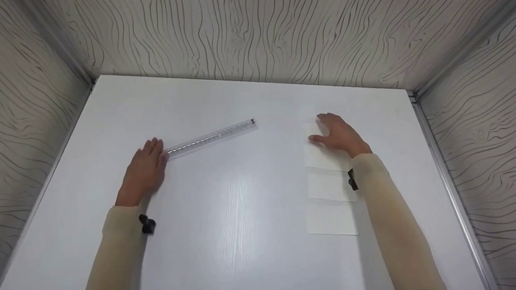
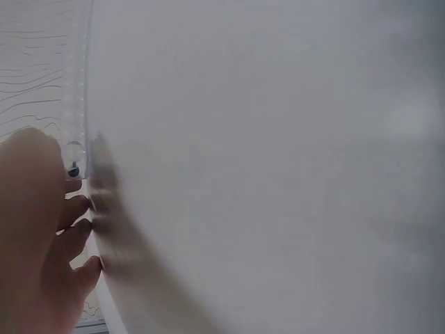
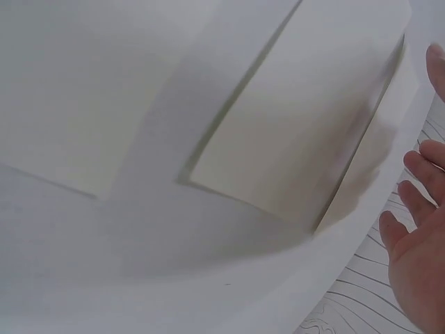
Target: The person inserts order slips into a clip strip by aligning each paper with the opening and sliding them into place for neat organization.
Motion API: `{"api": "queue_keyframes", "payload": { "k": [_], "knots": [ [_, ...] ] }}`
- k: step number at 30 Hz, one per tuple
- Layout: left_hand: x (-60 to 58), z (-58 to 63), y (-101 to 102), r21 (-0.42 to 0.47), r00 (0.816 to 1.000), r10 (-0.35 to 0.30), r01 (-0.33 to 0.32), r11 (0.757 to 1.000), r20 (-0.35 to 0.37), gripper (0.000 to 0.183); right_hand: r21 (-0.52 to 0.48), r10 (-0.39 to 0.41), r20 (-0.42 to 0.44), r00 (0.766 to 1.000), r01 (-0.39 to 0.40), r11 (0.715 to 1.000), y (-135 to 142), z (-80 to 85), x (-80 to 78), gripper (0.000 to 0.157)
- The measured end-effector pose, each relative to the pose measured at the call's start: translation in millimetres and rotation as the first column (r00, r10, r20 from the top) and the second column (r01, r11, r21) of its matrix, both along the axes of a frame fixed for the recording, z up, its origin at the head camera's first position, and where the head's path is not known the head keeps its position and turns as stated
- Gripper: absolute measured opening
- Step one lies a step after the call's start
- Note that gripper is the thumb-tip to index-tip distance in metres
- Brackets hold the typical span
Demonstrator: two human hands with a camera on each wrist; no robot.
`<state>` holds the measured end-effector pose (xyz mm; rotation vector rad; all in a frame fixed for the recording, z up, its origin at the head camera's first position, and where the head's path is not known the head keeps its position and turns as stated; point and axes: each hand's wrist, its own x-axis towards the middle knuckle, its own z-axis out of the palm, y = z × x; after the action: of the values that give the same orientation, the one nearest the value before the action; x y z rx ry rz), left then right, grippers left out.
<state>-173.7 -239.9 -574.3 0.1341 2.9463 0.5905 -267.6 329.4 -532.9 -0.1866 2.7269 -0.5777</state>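
Left hand (image 1: 142,171), fingers nearly straight, at left end of clear strip (image 1: 211,138) slanted on white counter (image 1: 243,207); thumb's contact hard to see, strip contents too small to tell. Right hand (image 1: 339,134), thumb and fingers spread, partly covers column of at least 3 pale sheets (image 1: 331,186), top edges faint. Right wrist view crops that hand.

On table (image 1: 244,216): strip (image 1: 211,137) left, paper sheets (image 1: 331,186) right.
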Motion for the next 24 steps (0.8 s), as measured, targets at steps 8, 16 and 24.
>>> {"api": "queue_keyframes", "payload": {
  "k": [8,16,24],
  "knots": [
    [-0.4,2.5,-1.3,-0.005,1.000,-0.010,0.010,1.000,-0.002,0.063,-0.020,0.009,0.013,1.000,-0.008,1.000,4.3,-3.8,-4.1,0.102],
    [-1.0,8.8,-0.8,0.002,1.000,-0.002,0.002,1.000,0.018,0.060,0.001,0.031,0.027,0.999,-0.031,1.000,2.0,-0.4,-6.8,0.106],
    [0.0,9.5,1.2,0.006,0.999,0.011,-0.012,1.000,0.042,0.060,0.012,0.060,0.022,0.998,-0.060,0.998,5.5,-5.1,-7.5,0.102]
  ]
}}
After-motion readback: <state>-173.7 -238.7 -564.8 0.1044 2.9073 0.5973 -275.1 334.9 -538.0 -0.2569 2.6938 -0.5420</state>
